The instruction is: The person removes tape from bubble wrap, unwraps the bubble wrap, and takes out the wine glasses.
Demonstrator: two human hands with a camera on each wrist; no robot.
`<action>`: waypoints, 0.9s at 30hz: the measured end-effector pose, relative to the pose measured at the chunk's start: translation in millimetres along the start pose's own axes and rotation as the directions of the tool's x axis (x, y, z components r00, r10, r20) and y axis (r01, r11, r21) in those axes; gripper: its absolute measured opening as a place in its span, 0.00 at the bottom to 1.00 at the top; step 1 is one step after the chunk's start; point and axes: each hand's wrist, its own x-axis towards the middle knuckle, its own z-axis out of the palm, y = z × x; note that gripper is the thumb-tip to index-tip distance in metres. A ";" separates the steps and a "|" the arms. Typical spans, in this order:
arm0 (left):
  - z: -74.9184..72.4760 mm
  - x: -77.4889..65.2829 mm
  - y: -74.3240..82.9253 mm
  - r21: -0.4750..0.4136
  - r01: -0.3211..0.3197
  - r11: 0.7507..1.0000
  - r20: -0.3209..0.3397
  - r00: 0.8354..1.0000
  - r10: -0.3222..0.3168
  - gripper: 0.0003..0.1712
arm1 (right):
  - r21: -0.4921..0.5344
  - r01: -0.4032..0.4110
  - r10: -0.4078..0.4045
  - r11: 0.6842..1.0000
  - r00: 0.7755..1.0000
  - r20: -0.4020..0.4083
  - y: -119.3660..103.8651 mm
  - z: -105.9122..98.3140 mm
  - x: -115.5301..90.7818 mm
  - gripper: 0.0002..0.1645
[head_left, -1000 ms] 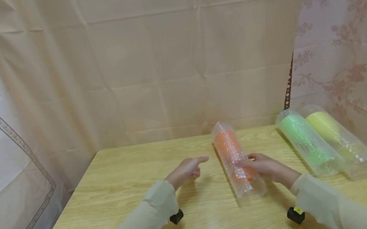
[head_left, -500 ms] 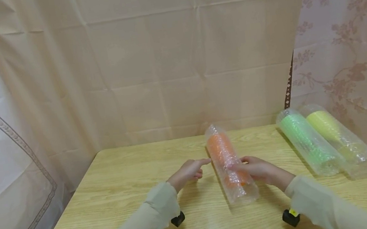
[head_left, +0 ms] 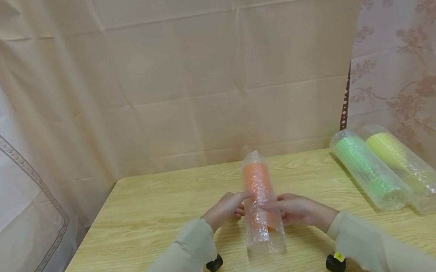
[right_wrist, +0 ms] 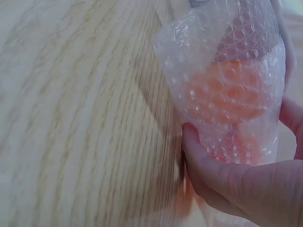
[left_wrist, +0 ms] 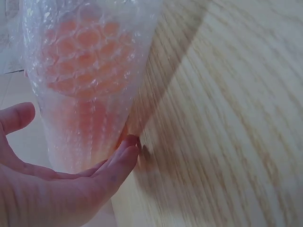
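Note:
A bubble-wrapped orange goblet (head_left: 257, 179) lies lengthwise before me, between both hands. The loose end of its wrap points toward me. My right hand (head_left: 302, 209) grips it from the right, thumb on top and fingers low along its side. From the left, my left hand (head_left: 226, 209) holds it with the thumb over the wrap. In the left wrist view, the fingers (left_wrist: 124, 163) curl against the underside of the wrap. The orange cup part shows through the bubbles in the right wrist view. Whether the bundle rests fully on the wood cannot be told.
At the table's right side lie a bubble-wrapped green item (head_left: 363, 170) and a bubble-wrapped yellow goblet (head_left: 389, 151), side by side. The wooden table (head_left: 149, 208) ends at a beige curtain (head_left: 180, 90). A flowered cloth (head_left: 417, 61) hangs on the right.
The wrapped orange goblet has moved left and turned from slanted to nearly straight. My right hand moved left with it. My left hand went from pointing beside it to holding its left side.

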 end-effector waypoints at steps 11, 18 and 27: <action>-2.4 -3.9 -5.7 -0.001 -0.039 0.999 0.068 0.997 0.039 0.30 | 0.039 -0.001 0.000 0.999 0.999 0.045 1.7 7.2 2.4 0.41; -7.9 -8.1 -9.1 -0.009 -0.042 0.999 0.083 0.996 0.043 0.29 | 0.049 -0.001 -0.002 0.999 0.998 0.064 1.9 12.2 5.8 0.39; -8.9 -14.9 -18.5 -0.060 0.019 0.998 -0.002 1.000 -0.019 0.28 | 0.072 -0.007 -0.004 0.997 0.989 0.151 2.5 19.8 8.0 0.38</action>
